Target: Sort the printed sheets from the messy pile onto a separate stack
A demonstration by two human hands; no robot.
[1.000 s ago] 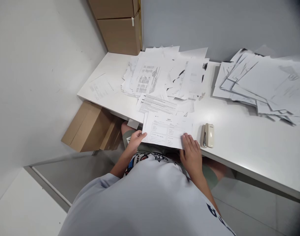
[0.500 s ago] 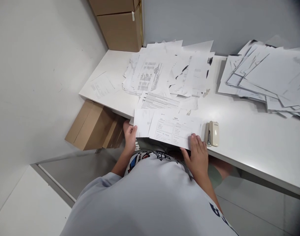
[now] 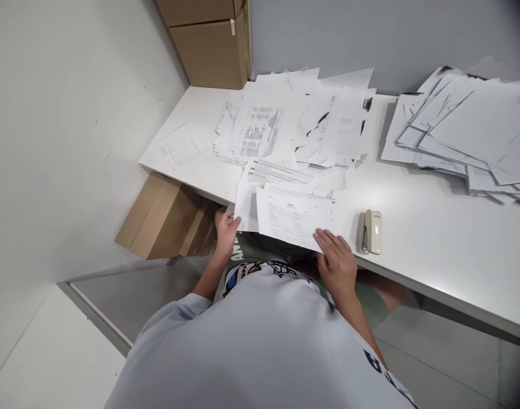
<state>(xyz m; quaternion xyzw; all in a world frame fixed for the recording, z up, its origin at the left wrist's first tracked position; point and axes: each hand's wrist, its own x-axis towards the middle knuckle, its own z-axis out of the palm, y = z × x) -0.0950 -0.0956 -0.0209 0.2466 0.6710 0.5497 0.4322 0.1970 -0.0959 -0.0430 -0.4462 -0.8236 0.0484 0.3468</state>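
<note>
My left hand (image 3: 228,230) pinches the near-left corner of a white paper sheet (image 3: 245,207) between thumb and fingers. Overlapping that sheet is a printed form (image 3: 291,218), which hangs slightly past the table's front edge. My right hand (image 3: 338,264) grips the form's near-right part, its fingers on top and the thumb close to the lower edge. Just behind them another printed page (image 3: 277,173) lies partly covered. A cream stapler (image 3: 374,232) rests on the table to the right of my right hand.
A spread pile of papers (image 3: 260,128) lies at the back of the white table (image 3: 421,238). Another paper stack (image 3: 468,130) is at the far right. Cardboard boxes stand in the back corner (image 3: 211,54) and below the table's left end (image 3: 151,216).
My right hand has shifted left, carrying the right side of the form with it. The form now sits a little farther from the stapler. My left hand remains at the left sheet's corner.
</note>
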